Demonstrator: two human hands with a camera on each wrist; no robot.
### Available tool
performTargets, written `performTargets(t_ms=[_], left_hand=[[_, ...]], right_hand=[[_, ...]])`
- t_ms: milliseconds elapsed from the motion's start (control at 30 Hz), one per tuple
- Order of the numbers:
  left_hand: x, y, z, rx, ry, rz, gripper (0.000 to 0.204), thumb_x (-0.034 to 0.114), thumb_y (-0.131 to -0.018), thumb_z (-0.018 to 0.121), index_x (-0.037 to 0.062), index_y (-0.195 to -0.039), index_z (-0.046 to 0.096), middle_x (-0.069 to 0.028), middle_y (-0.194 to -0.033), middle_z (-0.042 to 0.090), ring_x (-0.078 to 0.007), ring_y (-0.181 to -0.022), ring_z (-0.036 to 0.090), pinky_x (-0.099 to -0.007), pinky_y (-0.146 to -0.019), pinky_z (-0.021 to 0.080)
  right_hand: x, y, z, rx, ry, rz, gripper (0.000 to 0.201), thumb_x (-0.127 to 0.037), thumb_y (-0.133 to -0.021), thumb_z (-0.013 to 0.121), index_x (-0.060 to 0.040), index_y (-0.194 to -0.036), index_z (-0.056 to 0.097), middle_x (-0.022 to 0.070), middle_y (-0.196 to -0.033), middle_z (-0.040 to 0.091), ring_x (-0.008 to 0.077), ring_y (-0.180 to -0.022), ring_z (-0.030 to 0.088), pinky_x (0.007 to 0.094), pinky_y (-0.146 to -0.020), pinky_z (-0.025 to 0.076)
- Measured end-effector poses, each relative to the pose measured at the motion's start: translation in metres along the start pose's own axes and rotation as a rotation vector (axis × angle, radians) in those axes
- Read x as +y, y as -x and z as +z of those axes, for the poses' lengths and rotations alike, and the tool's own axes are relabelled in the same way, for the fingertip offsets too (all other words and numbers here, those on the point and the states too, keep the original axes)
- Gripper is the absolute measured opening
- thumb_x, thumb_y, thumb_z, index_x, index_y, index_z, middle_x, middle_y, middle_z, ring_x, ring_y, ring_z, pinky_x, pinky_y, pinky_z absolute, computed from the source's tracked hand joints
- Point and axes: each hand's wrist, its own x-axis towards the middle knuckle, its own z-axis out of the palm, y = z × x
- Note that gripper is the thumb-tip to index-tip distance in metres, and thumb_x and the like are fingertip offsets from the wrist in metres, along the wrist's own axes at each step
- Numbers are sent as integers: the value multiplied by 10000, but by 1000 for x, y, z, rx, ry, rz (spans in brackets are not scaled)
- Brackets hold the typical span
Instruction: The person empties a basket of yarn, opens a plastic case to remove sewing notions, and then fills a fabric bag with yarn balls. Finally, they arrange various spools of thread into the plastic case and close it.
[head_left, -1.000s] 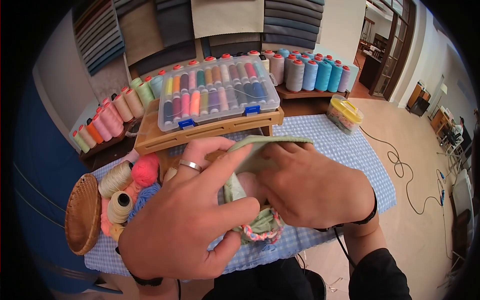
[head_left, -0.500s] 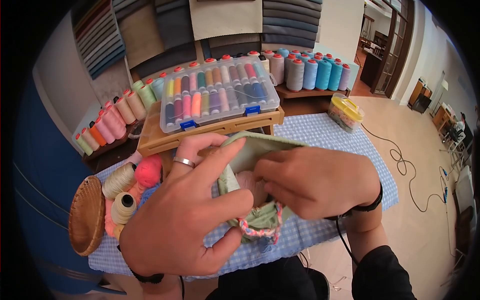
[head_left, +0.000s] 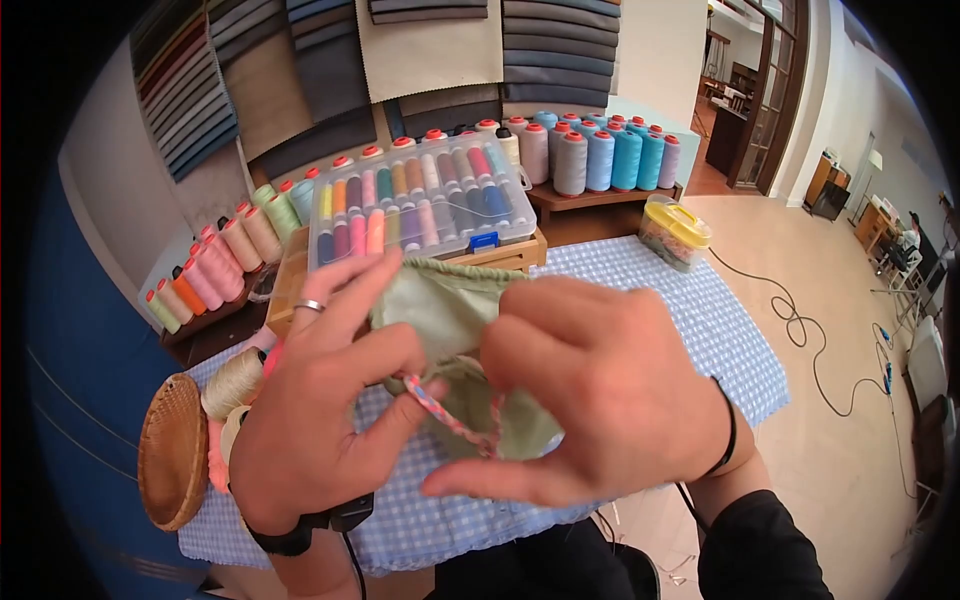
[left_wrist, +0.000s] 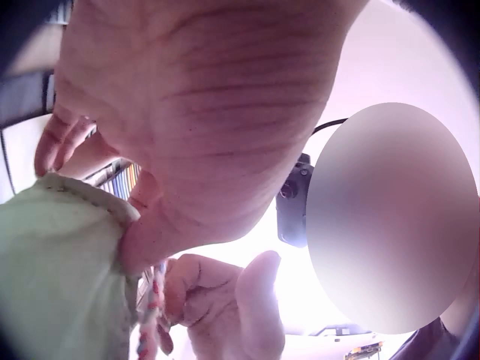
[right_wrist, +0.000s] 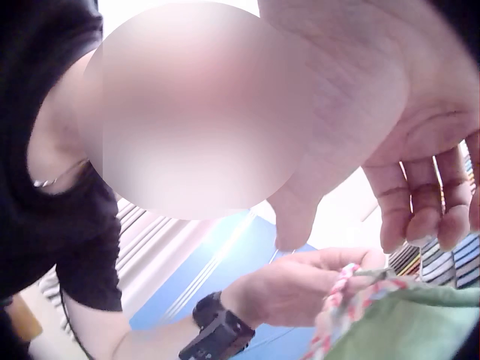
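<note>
A light green fabric pouch [head_left: 435, 305] with a gathered rim is held up over the table. My left hand [head_left: 325, 410], a ring on one finger, pinches its left edge, thumb beside the braided pink, white and blue cord [head_left: 450, 422]. In the left wrist view, the thumb and fingers grip the rim of the green cloth [left_wrist: 64, 262]. My right hand [head_left: 610, 390] hovers at the pouch's right side, thumb stretched out and fingers loosely bent. The right wrist view shows its fingers [right_wrist: 424, 217] apart and above the green cloth [right_wrist: 412, 330], holding nothing.
Behind the hands, a clear case of thread spools [head_left: 420, 190] sits on a wooden stand. A wicker basket [head_left: 172, 450] and yarn balls [head_left: 232, 385] lie at left, a yellow-lidded tub [head_left: 675, 232] at back right, all on a blue checked cloth [head_left: 700, 330]. Thread cones line the back.
My right hand has come out of the pouch's mouth, its thumb now spread. The left hand and pouch have shifted left. A pale pink thing seen inside the pouch earlier is out of sight.
</note>
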Motion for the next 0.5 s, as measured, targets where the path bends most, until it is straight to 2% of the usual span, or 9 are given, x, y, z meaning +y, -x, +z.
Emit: performTargets(t_ms=[67, 133, 167, 267, 300, 333, 400, 433, 500], left_hand=[[2, -1, 1, 142, -132, -43, 162, 80, -805, 758, 13, -838, 614, -316, -1378, 567, -467, -1274, 495, -483, -1013, 438], [-3, -2, 0, 173, -123, -22, 161, 76, -821, 752, 6, -830, 607, -317, -1358, 580, -447, -1224, 527, -462, -987, 446], [-5, -2, -1, 207, -109, -5, 163, 72, -837, 745, -1, -822, 601, -319, -1338, 592, -427, -1174, 559, -442, -962, 454], [-3, -5, -1, 228, -21, 6, 186, 70, -819, 755, -9, -808, 587, -305, -1306, 615, -406, -1069, 593, -431, -924, 459], [-3, -6, 0, 230, -20, 7, 186, 70, -819, 755, -9, -808, 587, -305, -1306, 615, -406, -1069, 593, -431, -924, 459], [-5, -6, 0, 231, -11, 42, 188, 61, -807, 757, -11, -803, 584, -296, -1299, 622, -401, -1036, 601, -428, -906, 465], [-4, -6, -1, 235, -7, 77, 191, 52, -794, 759, -14, -798, 580, -287, -1292, 628, -396, -1003, 610, -425, -888, 471], [-2, -6, -1, 242, 45, 39, 191, 39, -784, 754, -15, -779, 571, -278, -1288, 634, -388, -992, 619, -420, -883, 477], [-5, -6, -1, 255, 97, -4, 193, 25, -773, 749, -17, -759, 561, -269, -1284, 640, -379, -981, 629, -415, -878, 483]], right_hand=[[-9, 5, 5, -36, 85, 23, 454, -423, -782, 851, -58, -775, 582, 75, -705, 544, 289, -604, 615, 397, -482, 450], [-12, 7, 12, -330, 142, 163, 392, -375, -870, 740, -12, -773, 629, 120, -777, 639, 328, -679, 683, 430, -524, 528], [-7, 6, 18, -305, 101, 150, 272, -264, -884, 744, -41, -787, 621, 105, -726, 605, 315, -635, 655, 422, -497, 470], [9, 0, 25, -144, -39, 121, 206, -184, -893, 709, -28, -792, 621, 95, -721, 608, 323, -632, 645, 413, -530, 502], [13, -3, 22, -118, -62, 109, 202, -144, -939, 661, -13, -792, 618, 85, -730, 642, 262, -627, 666, 364, -567, 523], [16, -5, 18, -117, -60, 107, 202, -144, -939, 661, -13, -792, 618, 85, -730, 642, 262, -627, 666, 364, -567, 523], [20, -8, 9, -103, -546, 311, 255, -171, -928, 657, 32, -783, 607, 148, -670, 640, 310, -583, 638, 387, -568, 528], [19, -9, 2, -145, -807, 435, 256, -157, -1005, 592, 33, -835, 601, 116, -755, 700, 171, -630, 654, 303, -602, 524], [19, -12, -4, -51, -965, 437, 289, -163, -1036, 535, 21, -821, 593, 133, -798, 711, 183, -682, 681, 304, -648, 544]])
